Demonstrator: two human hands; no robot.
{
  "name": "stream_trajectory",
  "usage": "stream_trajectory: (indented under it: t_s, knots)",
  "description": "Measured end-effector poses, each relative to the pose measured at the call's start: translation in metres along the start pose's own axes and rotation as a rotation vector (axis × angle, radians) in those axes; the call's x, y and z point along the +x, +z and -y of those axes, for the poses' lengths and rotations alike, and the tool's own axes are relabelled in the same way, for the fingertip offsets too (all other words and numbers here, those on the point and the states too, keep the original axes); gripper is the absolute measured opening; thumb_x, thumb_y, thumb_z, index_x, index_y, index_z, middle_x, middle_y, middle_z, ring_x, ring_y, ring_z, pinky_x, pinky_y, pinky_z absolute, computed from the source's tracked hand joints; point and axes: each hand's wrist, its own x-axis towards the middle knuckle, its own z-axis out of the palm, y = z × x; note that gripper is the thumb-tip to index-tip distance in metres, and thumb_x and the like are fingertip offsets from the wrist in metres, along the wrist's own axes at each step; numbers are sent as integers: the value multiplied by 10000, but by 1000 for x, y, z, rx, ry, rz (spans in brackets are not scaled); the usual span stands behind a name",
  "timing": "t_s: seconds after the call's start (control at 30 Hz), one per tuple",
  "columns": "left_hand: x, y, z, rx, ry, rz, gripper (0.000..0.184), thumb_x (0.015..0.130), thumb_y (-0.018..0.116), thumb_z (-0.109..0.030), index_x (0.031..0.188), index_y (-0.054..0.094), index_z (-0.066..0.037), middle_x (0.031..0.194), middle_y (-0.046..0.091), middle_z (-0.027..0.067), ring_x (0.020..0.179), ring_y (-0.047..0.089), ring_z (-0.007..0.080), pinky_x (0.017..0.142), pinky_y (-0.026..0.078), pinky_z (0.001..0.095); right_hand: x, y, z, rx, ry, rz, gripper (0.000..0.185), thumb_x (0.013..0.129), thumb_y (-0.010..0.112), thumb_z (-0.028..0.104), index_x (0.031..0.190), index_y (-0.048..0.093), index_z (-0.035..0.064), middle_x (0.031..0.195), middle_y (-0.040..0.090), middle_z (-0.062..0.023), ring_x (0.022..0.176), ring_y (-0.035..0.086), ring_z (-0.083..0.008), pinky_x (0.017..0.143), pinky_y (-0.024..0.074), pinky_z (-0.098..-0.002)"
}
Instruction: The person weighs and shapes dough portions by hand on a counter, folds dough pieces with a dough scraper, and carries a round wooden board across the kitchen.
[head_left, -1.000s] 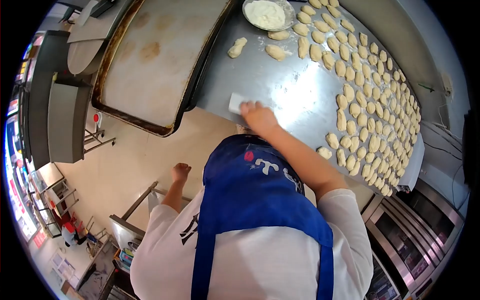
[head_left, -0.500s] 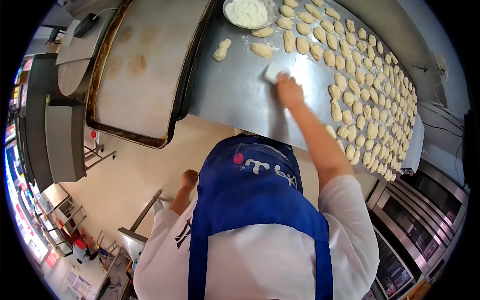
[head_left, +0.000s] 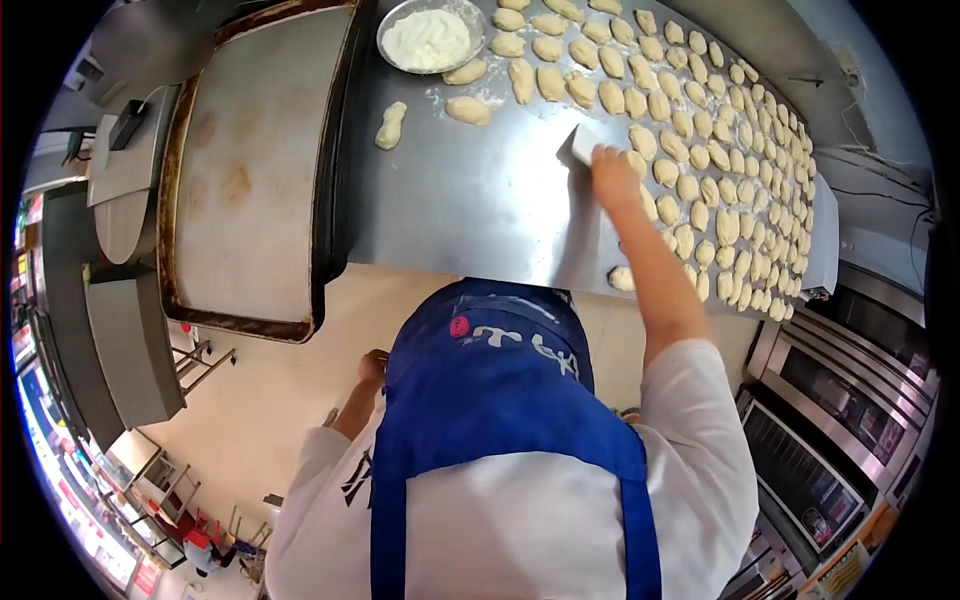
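Note:
My right hand (head_left: 614, 178) grips a white dough scraper (head_left: 584, 144), its flat blade tilted over the steel worktable (head_left: 440, 215). Just beyond that hand, dough pieces (head_left: 664, 172) lie in many rows across the table's right side. Left of the scraper, a dough piece (head_left: 468, 110) rests on scattered flour, and a longer, narrow dough piece (head_left: 391, 126) lies apart from it. My left hand (head_left: 373, 366) hangs beside the blue apron (head_left: 500, 400), away from the table; its fingers look curled in, and no object shows in them.
A bowl of white flour (head_left: 428, 40) stands at the table's back left. Beside the table's left end is a large baking tray (head_left: 250, 170) with a browned rim. Ovens (head_left: 840, 400) stand at the right, and a grey cabinet (head_left: 130, 350) at the left.
My right hand and the scraper have moved right, closer to the rows of dough. The view has shifted, so the table appears further left. My left hand still hangs at my side.

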Motion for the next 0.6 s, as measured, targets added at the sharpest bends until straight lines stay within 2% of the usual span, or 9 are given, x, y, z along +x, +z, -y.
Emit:
stream_trajectory:
  t_s: [0.07,0.13,0.17,0.2,0.27,0.37,0.47,0.53,0.6]
  knots:
    - [19,-7,10,16,23,-8,179,747,686,-139,921,685,-94,861,709,72,790,687,208,719,539,328,4,-18,-2,-16,10,34,141,864,458,92,965,545,47,957,615,-143,869,631,-289,661,537,-405]
    - [37,-16,12,-102,59,-7,211,737,704,-127,932,674,-54,840,705,97,759,686,198,688,539,319,-33,-50,12,134,-110,334,166,866,453,101,997,550,73,969,626,-132,900,636,-267,671,538,-397]
    - [34,-17,4,-308,-101,-60,231,731,721,-137,931,670,-34,842,703,116,751,685,197,677,539,320,-80,-19,11,191,-302,54,222,858,457,114,1058,552,96,970,635,-117,914,638,-249,660,539,-389]
    - [27,-13,1,-518,-275,-108,256,724,737,-147,931,665,-13,844,702,134,743,683,197,666,540,320,-119,-12,18,180,-436,54,279,843,466,117,1107,540,71,999,630,-109,902,634,-261,635,538,-395]
    - [17,-9,-5,-580,-305,-107,275,723,748,-145,922,655,21,840,697,159,735,679,192,644,540,310,-178,-21,32,201,-546,183,301,830,477,112,1120,531,51,1000,616,-108,886,631,-273,616,539,-392]
    - [11,7,8,-51,5,-92,218,730,741,-126,910,666,-30,795,700,128,689,678,173,629,539,292,-157,-23,24,132,-448,282,283,821,487,105,1091,530,36,986,604,-107,882,626,-279,613,541,-388]
    - [-3,2,-23,-259,-47,-79,227,722,749,-170,895,666,-48,726,692,99,659,675,184,638,538,300,-65,-13,18,-8,-257,230,254,847,469,91,1091,509,28,993,601,-119,905,615,-275,632,546,-386]
    - [-2,4,-33,-225,-54,-133,241,715,752,-187,890,663,-48,703,686,94,652,672,187,638,535,302,-6,-2,2,-53,-160,-12,237,851,479,93,1074,512,21,997,602,-121,921,601,-272,672,544,-367]
    - [0,0,-35,-165,-50,-188,255,708,754,-205,885,660,-48,680,680,89,646,669,190,639,533,304,24,-16,8,-65,-141,62,225,841,489,93,1048,519,12,1006,592,-131,912,601,-275,672,544,-360]
